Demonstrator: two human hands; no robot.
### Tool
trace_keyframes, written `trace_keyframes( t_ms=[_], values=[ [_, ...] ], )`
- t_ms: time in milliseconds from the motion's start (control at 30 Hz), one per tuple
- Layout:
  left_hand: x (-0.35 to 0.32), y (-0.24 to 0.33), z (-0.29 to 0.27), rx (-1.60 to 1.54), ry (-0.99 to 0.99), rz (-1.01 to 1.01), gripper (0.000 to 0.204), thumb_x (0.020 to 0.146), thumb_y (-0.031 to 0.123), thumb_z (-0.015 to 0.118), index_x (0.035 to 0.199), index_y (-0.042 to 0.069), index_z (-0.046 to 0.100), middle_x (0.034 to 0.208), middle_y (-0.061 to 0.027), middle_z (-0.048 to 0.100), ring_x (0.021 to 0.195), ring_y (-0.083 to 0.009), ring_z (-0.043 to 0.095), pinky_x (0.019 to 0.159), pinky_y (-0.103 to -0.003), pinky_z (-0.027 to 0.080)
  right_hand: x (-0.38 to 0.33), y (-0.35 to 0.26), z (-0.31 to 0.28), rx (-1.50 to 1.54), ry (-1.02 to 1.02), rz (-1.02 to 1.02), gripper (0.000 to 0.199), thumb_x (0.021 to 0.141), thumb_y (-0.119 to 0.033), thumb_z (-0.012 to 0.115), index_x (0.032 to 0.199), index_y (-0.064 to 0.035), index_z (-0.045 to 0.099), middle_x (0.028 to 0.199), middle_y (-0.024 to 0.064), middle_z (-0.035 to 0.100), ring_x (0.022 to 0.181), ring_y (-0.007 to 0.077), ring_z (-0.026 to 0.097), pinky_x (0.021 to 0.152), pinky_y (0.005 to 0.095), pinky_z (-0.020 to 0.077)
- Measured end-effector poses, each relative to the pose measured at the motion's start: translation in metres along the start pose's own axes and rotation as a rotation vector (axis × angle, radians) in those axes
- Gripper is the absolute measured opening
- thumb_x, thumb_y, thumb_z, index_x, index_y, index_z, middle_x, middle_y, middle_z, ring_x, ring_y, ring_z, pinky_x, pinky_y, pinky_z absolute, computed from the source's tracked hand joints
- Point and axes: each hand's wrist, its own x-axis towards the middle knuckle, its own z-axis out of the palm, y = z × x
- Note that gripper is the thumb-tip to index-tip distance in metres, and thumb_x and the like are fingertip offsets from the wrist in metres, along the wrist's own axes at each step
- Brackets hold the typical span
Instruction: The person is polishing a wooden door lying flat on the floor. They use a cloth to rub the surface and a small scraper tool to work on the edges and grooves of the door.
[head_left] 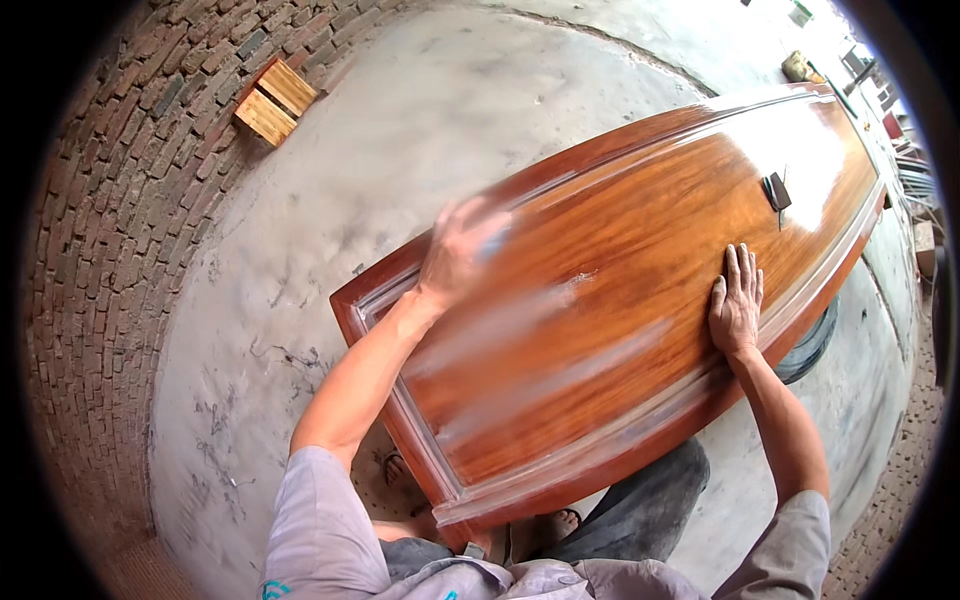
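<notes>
A person leaned over a long, glossy wooden panel that ran from the lower centre of the frame to the upper right, its reddish-brown grain framed by a raised moulded border. The right hand lay open and flat, fingers together, on the panel near its right-hand edge. The left hand, blurred in the centre of the frame, was on the panel near its left-hand edge; whether it was open or gripping something could not be told. Pale dusty streaks crossed the wood between the two hands. A small dark object sat on the panel toward the upper right. The panel stood over a grey, scuffed concrete floor, bordered at the left by brick paving, where a pair of light wooden blocks lay at the upper left.
</notes>
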Motion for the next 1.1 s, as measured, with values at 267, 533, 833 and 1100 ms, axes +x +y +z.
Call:
trace_keyframes(
  t_ms=[267, 533, 833, 1100],
  values=[
    [0.015, -0.012, -0.003, -0.083, -0.092, 0.09, 0.043, 0.1, 0.009, 0.058, 0.142, 0.02, 0.063, 0.134, -0.0014, 0.071, 0.143, -0.037, 0.046, 0.125, -0.059, 0.021, -0.002, 0.001, 0.001, -0.01, -0.004, -0.014, 0.057, 0.107, -0.024, 0.039, 0.161, -0.0083, 0.034, 0.169, 0.0157, 0.029, 0.158, 0.0335, 0.021, 0.129, 0.0478, 0.013],
    [0.076, 0.007, 0.052, -0.119, -0.12, 0.087, 0.057, 0.091, -0.005, 0.056, 0.144, 0.018, 0.061, 0.144, -0.006, 0.064, 0.145, -0.0362, 0.043, 0.126, -0.055, 0.024, 0.0, -0.01, -0.006, 0.039, -0.008, -0.017, 0.056, 0.107, -0.023, 0.042, 0.16, -0.0062, 0.036, 0.168, 0.0175, 0.03, 0.158, 0.0346, 0.022, 0.129, 0.0474, 0.0134],
    [0.084, 0.017, 0.053, -0.094, -0.062, 0.049, 0.049, 0.096, 0.002, 0.061, 0.141, 0.022, 0.065, 0.145, -0.0172, 0.059, 0.14, -0.0385, 0.047, 0.121, -0.053, 0.031, 0.002, -0.012, -0.003, 0.034, -0.007, -0.026, 0.056, 0.107, -0.024, 0.04, 0.16, -0.0063, 0.034, 0.168, 0.0175, 0.029, 0.158, 0.0354, 0.021, 0.129, 0.0489, 0.0131],
    [0.043, 0.012, 0.007, -0.114, -0.097, 0.045, 0.05, 0.097, -0.001, 0.056, 0.142, 0.021, 0.064, 0.143, -0.0084, 0.063, 0.144, -0.0355, 0.045, 0.125, -0.053, 0.025, 0.003, -0.01, -0.007, 0.034, 0.0, -0.02, 0.058, 0.104, -0.024, 0.043, 0.158, -0.0042, 0.037, 0.167, 0.0207, 0.031, 0.157, 0.0379, 0.022, 0.129, 0.0512, 0.0127]
  ],
)
